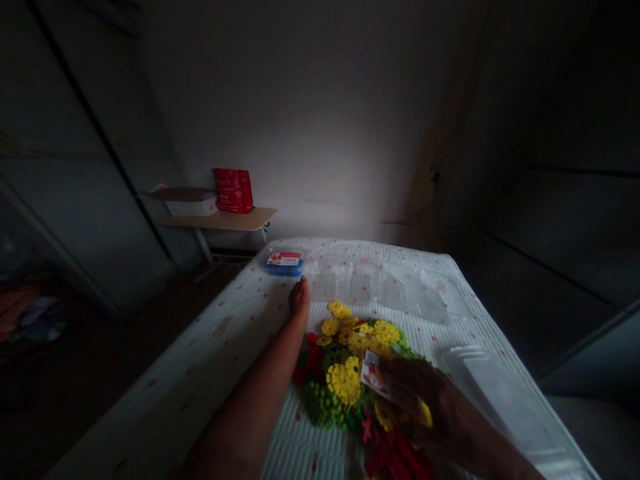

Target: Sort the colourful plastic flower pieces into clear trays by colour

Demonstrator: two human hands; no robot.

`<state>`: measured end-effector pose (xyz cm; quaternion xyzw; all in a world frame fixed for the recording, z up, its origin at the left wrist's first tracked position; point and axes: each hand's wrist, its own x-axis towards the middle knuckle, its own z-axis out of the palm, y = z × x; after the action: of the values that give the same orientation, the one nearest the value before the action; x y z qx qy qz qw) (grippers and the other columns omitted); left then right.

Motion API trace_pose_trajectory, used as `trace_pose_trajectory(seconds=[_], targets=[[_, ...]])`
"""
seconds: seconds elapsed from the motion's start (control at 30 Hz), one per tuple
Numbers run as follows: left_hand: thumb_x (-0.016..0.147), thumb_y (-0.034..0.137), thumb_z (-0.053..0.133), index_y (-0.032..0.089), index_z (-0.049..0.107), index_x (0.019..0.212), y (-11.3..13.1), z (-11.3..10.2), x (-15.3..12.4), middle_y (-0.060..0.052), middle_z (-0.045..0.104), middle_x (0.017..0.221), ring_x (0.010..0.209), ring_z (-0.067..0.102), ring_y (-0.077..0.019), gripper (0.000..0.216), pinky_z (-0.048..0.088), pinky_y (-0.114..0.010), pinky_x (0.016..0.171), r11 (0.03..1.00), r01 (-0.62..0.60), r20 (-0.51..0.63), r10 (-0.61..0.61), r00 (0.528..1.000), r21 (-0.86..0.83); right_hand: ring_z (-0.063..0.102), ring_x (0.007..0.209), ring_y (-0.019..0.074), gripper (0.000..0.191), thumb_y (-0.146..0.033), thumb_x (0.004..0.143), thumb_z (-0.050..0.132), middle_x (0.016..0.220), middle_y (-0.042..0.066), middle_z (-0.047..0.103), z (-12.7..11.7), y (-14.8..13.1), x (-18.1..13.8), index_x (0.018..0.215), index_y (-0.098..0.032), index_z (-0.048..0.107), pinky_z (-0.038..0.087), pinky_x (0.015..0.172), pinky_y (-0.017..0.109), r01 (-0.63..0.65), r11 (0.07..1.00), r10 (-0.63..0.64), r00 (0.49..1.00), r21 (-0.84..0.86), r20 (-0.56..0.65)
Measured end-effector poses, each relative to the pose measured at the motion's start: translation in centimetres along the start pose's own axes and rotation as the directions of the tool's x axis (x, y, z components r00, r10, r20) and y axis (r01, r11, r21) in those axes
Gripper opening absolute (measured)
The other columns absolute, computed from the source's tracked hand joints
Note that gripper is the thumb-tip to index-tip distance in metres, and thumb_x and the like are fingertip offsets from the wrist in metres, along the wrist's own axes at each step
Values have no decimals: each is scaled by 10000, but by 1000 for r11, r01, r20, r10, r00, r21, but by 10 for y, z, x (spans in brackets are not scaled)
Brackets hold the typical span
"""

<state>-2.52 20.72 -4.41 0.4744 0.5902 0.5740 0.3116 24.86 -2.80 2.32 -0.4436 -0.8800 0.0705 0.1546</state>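
A loose pile of snowflake-shaped plastic pieces, with yellow point(345, 381), green point(325, 405) and red point(393, 455) ones, lies on the table in front of me. Over the right part of the pile, my right hand point(425, 393) is closed around a clear plastic container point(395, 395) with a printed label; the hand is dim and slightly blurred. My left hand point(300, 298) reaches past the pile, its fingers closed at the left end of a row of clear plastic containers point(361, 283). Its fingertips are partly hidden. Just beyond it sits a lidded container of blue pieces point(284, 261).
A ribbed white cloth with red specks point(235, 333) covers the table. At right lies a clear plastic lid or tray point(495, 393). Behind, a small side table point(240, 220) bears a red bag point(233, 191) and a white box point(190, 204). The wall stands beyond the far edge.
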Motion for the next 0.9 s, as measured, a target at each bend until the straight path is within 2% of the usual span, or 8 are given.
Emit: trace_pose_trajectory(seconds=[0.23, 0.37, 0.43, 0.5, 0.6, 0.67, 0.73, 0.9], targets=[[775, 391, 498, 198, 571, 871, -3, -16, -19, -62, 656, 923, 851, 617, -170, 228, 484, -263, 728, 998, -21, 28, 22, 999, -51, 450, 1245, 283, 696, -437, 770, 618, 1406, 70, 435, 4, -5, -3, 1400, -320, 345, 424, 989, 467, -9, 1000, 8, 1000, -9, -25], [721, 316, 546, 189, 586, 765, -1, -28, -41, -46, 648, 775, 784, 613, -193, 141, 478, -307, 743, 999, -46, 44, 46, 998, 4, 443, 1254, 263, 640, -398, 812, 579, 1412, 70, 427, 2, -11, -2, 1400, -309, 345, 417, 1004, 434, 37, 999, -37, 999, -20, -23], [687, 285, 579, 189, 607, 681, 3, -32, -53, -32, 641, 694, 747, 608, -200, 100, 476, -319, 747, 994, -102, 130, 95, 987, 49, 442, 1256, 261, 623, -382, 823, 563, 1410, 74, 429, -1, -14, -1, 1401, -298, 346, 418, 1003, 432, 63, 998, -63, 998, -13, -18], [687, 248, 579, 196, 658, 711, 7, -33, -62, -41, 678, 765, 818, 613, -211, 97, 471, -332, 801, 962, -252, 290, 213, 933, 102, 447, 1251, 261, 613, -376, 832, 547, 1409, 77, 429, -4, -18, 1, 1404, -292, 341, 425, 997, 432, 61, 998, -61, 998, -9, -20], [744, 189, 499, 224, 698, 913, 13, -28, -65, -51, 687, 1040, 1028, 583, -214, 263, 414, -356, 947, 849, -512, 562, 362, 744, 131, 463, 1238, 263, 613, -386, 838, 535, 1403, 81, 436, -5, -20, 2, 1408, -284, 334, 433, 989, 435, 38, 999, -38, 999, -7, -9], [779, 180, 451, 233, 681, 1020, 16, -21, -61, -45, 650, 1156, 1113, 549, -204, 337, 372, -354, 1007, 804, -579, 668, 357, 653, 136, 473, 1229, 260, 606, -382, 837, 537, 1393, 78, 449, -4, -21, 2, 1404, -285, 345, 433, 991, 428, 31, 1000, -31, 1000, 1, -7], [804, 187, 424, 239, 650, 1097, 20, -15, -55, -36, 612, 1226, 1159, 522, -190, 373, 354, -341, 1031, 787, -596, 727, 315, 611, 160, 484, 1219, 259, 602, -369, 832, 545, 1383, 81, 462, -4, -21, 1, 1398, -281, 360, 436, 990, 417, 23, 1000, -23, 1000, 2, -19], [807, 200, 447, 256, 622, 1135, 27, -4, -47, -27, 557, 1293, 1189, 494, -193, 376, 328, -352, 1056, 747, -616, 785, 216, 581, 250, 511, 1190, 272, 607, -373, 806, 565, 1353, 99, 495, -5, -20, 1, 1380, -265, 403, 462, 957, 414, 41, 999, -42, 999, -28, -31]])
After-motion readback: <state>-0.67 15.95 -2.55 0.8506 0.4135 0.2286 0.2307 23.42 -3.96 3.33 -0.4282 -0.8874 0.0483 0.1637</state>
